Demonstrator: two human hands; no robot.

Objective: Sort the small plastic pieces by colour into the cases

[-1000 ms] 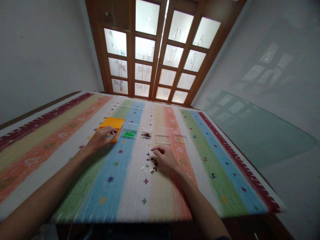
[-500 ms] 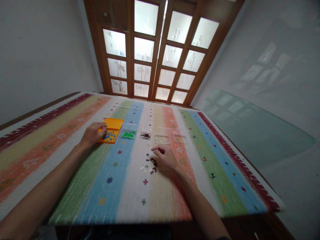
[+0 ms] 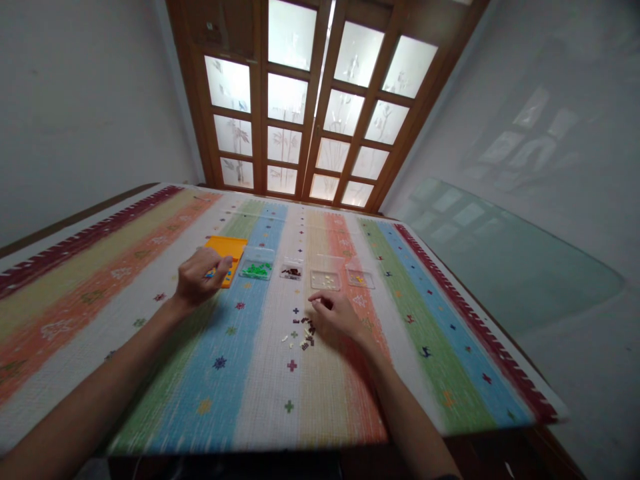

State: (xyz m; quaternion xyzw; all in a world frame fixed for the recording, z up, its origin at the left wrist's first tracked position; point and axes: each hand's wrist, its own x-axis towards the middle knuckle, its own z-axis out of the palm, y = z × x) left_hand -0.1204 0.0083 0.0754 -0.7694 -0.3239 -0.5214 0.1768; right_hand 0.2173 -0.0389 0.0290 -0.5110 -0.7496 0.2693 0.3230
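Because the left hand (image 3: 204,273) crosses in front of it, the orange box (image 3: 230,246) is catalogued from its visible parts only.

Item one: orange box, lid laid back, at one to two o'clock from the left hand and about ten o'clock from the right hand (image 3: 336,312). Opened length: judged to run away from the person, toward twelve. Nearer hand: the left, by far. Contents: blue pieces (image 3: 229,272), a few showing past the fingers.

Item two: left hand, fingers curled, thumb extended toward two o'clock. Whether it pinches a piece, or touches the box, cannot be told.

Item three: right hand, fingers bent, thumb and forefinger tips close together (any small piece between them is too fine to make out).

Item four: loose brown pieces (image 3: 311,328) and cream pieces (image 3: 285,339), scattered just beside the right hand at seven to eight o'clock.

Item five: four clear boxes in a row, running from the orange box toward three o'clock, holding green pieces (image 3: 257,270), then dark brown, cream and yellow ones.

Item six: desk under a striped cloth (image 3: 215,407); glazed doors (image 3: 261,160) beyond at twelve.

Defects of view: the orange box's near left part is hidden by the hand; individual piece shapes are blurred; both forearms are cut off at the lower edge.
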